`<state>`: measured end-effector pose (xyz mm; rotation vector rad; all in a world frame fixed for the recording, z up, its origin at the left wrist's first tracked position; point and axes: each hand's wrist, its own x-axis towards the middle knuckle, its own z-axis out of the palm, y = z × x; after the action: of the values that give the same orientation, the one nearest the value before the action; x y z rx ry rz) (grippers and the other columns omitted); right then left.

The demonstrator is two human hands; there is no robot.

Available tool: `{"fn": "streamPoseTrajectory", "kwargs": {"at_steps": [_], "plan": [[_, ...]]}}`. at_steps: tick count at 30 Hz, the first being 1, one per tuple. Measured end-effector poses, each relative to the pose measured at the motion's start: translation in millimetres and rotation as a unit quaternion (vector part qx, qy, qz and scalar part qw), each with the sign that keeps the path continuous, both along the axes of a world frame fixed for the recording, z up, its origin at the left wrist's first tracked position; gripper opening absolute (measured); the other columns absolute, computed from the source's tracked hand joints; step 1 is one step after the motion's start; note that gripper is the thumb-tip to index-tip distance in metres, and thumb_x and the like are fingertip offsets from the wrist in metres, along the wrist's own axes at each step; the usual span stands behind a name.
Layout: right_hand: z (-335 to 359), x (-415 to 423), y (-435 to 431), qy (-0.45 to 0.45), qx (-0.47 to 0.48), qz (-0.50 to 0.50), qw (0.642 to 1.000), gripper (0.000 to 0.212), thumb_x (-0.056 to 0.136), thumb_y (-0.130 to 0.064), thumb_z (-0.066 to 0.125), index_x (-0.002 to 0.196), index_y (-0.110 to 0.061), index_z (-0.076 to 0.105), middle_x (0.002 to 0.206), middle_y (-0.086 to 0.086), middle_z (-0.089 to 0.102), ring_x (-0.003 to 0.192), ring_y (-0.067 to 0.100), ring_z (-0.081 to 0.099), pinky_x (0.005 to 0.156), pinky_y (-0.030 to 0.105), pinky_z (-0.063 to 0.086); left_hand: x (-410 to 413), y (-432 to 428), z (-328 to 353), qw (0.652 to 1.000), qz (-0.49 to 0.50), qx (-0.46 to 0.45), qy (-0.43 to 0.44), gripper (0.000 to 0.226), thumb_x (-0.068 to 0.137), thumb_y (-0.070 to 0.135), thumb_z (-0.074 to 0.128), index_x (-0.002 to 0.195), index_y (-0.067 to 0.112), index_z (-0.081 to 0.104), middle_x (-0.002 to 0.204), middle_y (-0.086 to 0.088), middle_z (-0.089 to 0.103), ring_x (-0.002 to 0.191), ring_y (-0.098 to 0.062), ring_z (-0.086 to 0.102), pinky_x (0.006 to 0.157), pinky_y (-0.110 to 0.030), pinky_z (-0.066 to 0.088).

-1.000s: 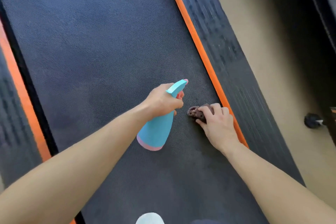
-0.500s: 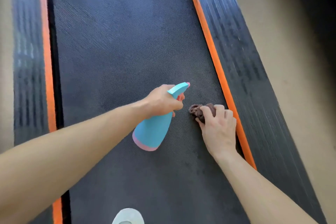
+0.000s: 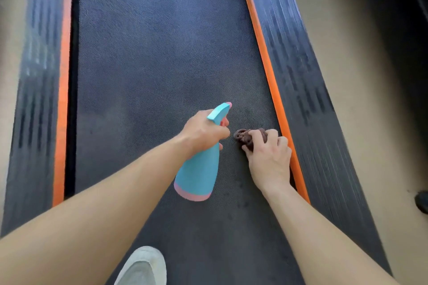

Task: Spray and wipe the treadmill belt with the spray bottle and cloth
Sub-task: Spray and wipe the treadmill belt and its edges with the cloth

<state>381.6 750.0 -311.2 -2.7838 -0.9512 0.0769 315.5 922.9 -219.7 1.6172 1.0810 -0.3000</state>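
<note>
1. Head view, centre of the frame: the left hand (image 3: pixel 203 132) has its grip closed round the neck of the blue spray bottle (image 3: pixel 199 173). The nozzle is aimed toward the upper right and the pink base hangs above the treadmill belt (image 3: pixel 150 65). Whether a finger sits on the trigger I cannot tell.
2. Just right of it, the right hand (image 3: pixel 269 157) presses a bunched brown cloth (image 3: pixel 244 137) onto the belt, grip clamped on the fabric. This hand lies close beside the orange strip (image 3: pixel 266 65) at the belt's right edge.
3. The nozzle is just beside the cloth hand, so a squeeze from here could wet the knuckles. It could also carry past the strip onto the ribbed side rail (image 3: pixel 301 76) instead of the belt.
4. The cloth is a small wad, so narrow strokes may leave streaks. They may also miss the wide stretch of belt at upper left.
5. A pale shoe (image 3: pixel 143 266) at the bottom of the frame stands on the belt. Fresh spray underfoot, or a hard push on the cloth, could cause a slip.
</note>
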Motion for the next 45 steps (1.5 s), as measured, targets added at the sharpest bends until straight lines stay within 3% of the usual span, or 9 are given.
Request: {"fn": "streamPoseTrajectory", "kwargs": {"at_steps": [6, 15, 19, 27, 30, 35, 38, 41, 45], "plan": [[-7.1, -3.4, -1.7, -0.020, 0.003, 0.004, 1.000, 0.038, 0.080, -0.035, 0.081, 0.110, -0.018, 0.065, 0.106, 0.015, 0.055, 0.083, 0.036, 0.051, 0.063, 0.044, 0.046, 15.7, 1.3, -3.5, 1.000, -0.017, 0.020, -0.014, 0.008, 0.086, 0.011, 0.070, 0.092, 0.016, 0.070, 0.094, -0.001, 0.073, 0.064, -0.023, 0.077, 0.078, -0.037, 0.065], [-11.3, -1.2, -2.2, -0.027, 0.015, 0.009, 0.999, 0.039, 0.078, -0.034, 0.083, 0.108, -0.017, 0.065, 0.105, 0.015, 0.055, 0.083, 0.036, 0.051, 0.062, 0.044, 0.046, 24.0, -5.1, -1.5, 0.996, -0.026, 0.074, 0.040, 0.012, 0.084, 0.019, 0.069, 0.076, 0.021, 0.061, 0.072, 0.000, 0.071, 0.074, -0.023, 0.081, 0.086, -0.038, 0.064], [-11.3, 0.1, -1.7, -0.016, 0.007, 0.019, 1.000, 0.039, 0.079, -0.035, 0.082, 0.108, -0.017, 0.064, 0.106, 0.016, 0.055, 0.083, 0.037, 0.051, 0.061, 0.044, 0.046, 8.6, -13.1, 6.2, 0.997, 0.008, 0.067, 0.041, 0.011, 0.085, 0.016, 0.070, 0.081, 0.023, 0.064, 0.082, 0.002, 0.071, 0.074, -0.025, 0.081, 0.088, -0.037, 0.064], [-2.2, 8.0, -13.9, -0.023, 0.021, 0.112, 0.993, 0.043, 0.084, -0.036, 0.072, 0.121, -0.017, 0.060, 0.111, 0.018, 0.052, 0.088, 0.037, 0.049, 0.067, 0.044, 0.044, -15.0, -14.9, 21.2, 0.994, 0.078, 0.052, 0.055, 0.012, 0.087, 0.016, 0.072, 0.099, 0.014, 0.072, 0.089, 0.005, 0.070, 0.060, -0.020, 0.076, 0.067, -0.026, 0.059], [-6.5, 33.4, -3.0, -0.060, 0.000, 0.162, 0.985, 0.033, 0.086, -0.030, 0.075, 0.114, -0.020, 0.060, 0.107, 0.015, 0.053, 0.086, 0.035, 0.050, 0.066, 0.042, 0.043, -4.3, -4.1, 15.2, 0.995, 0.077, 0.046, 0.040, 0.020, 0.082, 0.020, 0.073, 0.102, 0.020, 0.074, 0.099, 0.002, 0.075, 0.064, -0.023, 0.079, 0.077, -0.034, 0.063], [-11.2, 90.1, 75.7, -0.101, -0.021, 0.119, 0.987, 0.018, 0.093, -0.022, 0.065, 0.110, -0.018, 0.061, 0.109, 0.015, 0.053, 0.091, 0.036, 0.051, 0.073, 0.043, 0.041, 15.1, 19.4, 5.6, 0.996, 0.091, 0.025, -0.002, 0.043, 0.069, 0.027, 0.072, 0.112, 0.022, 0.075, 0.111, -0.004, 0.077, 0.064, -0.025, 0.078, 0.084, -0.045, 0.066], [-9.8, 97.0, 102.8, -0.103, -0.030, 0.079, 0.991, 0.013, 0.094, -0.021, 0.060, 0.107, -0.017, 0.061, 0.110, 0.016, 0.055, 0.092, 0.037, 0.052, 0.073, 0.044, 0.040, 20.1, 31.8, -4.7, 0.996, 0.080, 0.026, -0.012, 0.030, 0.074, 0.024, 0.075, 0.104, 0.018, 0.075, 0.108, -0.003, 0.078, 0.067, -0.024, 0.079, 0.084, -0.044, 0.067], [-8.3, 71.3, 82.5, -0.109, -0.016, 0.047, 0.993, 0.020, 0.093, -0.032, 0.065, 0.104, -0.016, 0.061, 0.107, 0.015, 0.056, 0.089, 0.036, 0.052, 0.070, 0.043, 0.040, 17.5, 38.9, -9.1, 0.997, 0.074, 0.009, -0.022, 0.039, 0.066, 0.028, 0.071, 0.103, 0.017, 0.075, 0.105, -0.004, 0.078, 0.070, -0.024, 0.079, 0.086, -0.048, 0.066], [-10.6, 49.0, 46.1, -0.127, -0.051, 0.105, 0.985, 0.020, 0.087, -0.027, 0.073, 0.102, -0.018, 0.062, 0.101, 0.014, 0.055, 0.083, 0.034, 0.050, 0.064, 0.042, 0.038, 1.3, 38.8, -0.3, 0.997, 0.069, -0.020, -0.023, 0.041, 0.065, 0.027, 0.069, 0.104, 0.018, 0.075, 0.103, -0.003, 0.077, 0.063, -0.024, 0.077, 0.085, -0.047, 0.066]]}}
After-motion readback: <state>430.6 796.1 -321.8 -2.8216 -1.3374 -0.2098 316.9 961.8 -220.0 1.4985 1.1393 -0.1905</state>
